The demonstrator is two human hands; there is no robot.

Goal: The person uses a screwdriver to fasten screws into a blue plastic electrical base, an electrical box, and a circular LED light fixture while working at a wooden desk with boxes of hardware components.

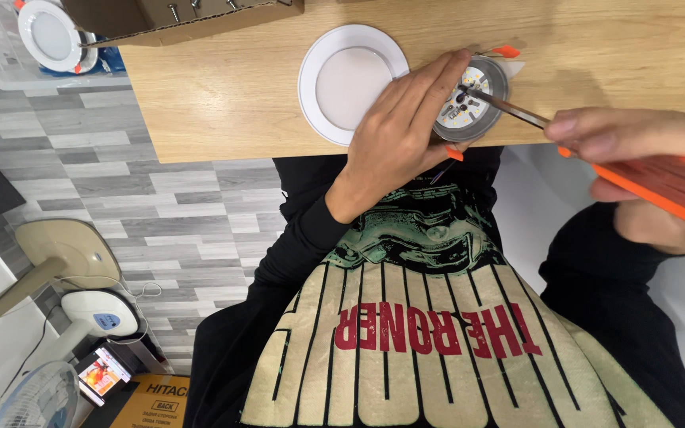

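Left hand (394, 139) lies spread over the near edge of the light wooden table (223, 87), its fingers wrapped around the rim of a round metal lamp housing with a white ring of small LEDs inside (471, 99), steadying it. Right hand (636, 158) grips an orange-handled screwdriver (644, 178), whose thin steel shaft slants across from the right so that its tip rests inside the housing, near the centre. Just beside the left hand's knuckles lies a flat white round lamp cover (350, 79), touching the tabletop.
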